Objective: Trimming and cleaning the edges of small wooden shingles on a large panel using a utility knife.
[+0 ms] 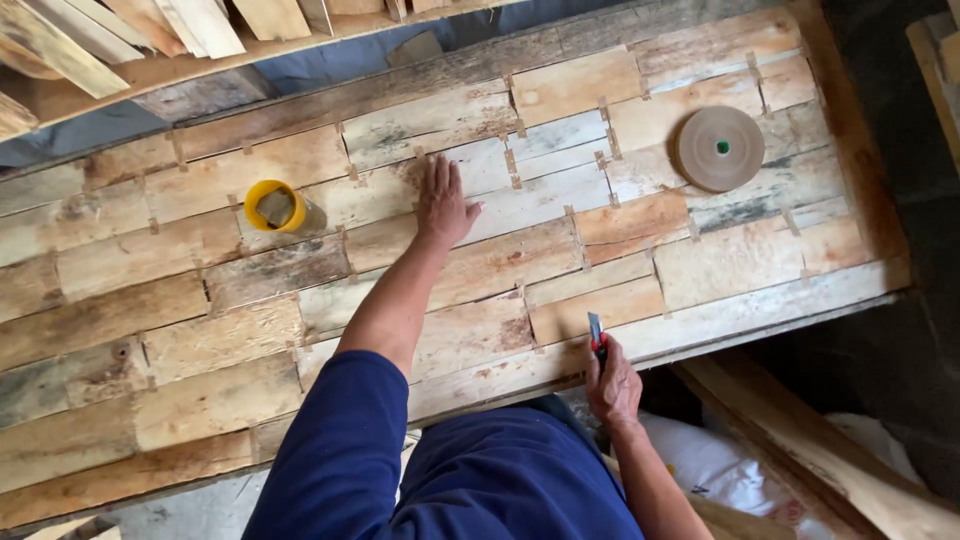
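Note:
My left hand (441,203) lies flat, fingers together, on a big sheet of pieced wood veneer strips (500,240) joined with small bits of paper tape. At the near edge of the sheet my right hand (611,385) grips a small utility knife (596,332) with a red and blue handle, its blade pointing away from me onto the wood. A yellow tape roll (275,205) stands on the veneer left of my left hand. A flat brown roll of paper tape (719,148) rests at the far right of the sheet.
Loose wood strips (150,30) are stacked on a shelf along the far left edge. A slanted plank (800,440) and white sacks (720,465) sit below the bench on the right. My blue-clothed body (470,480) leans against the near edge.

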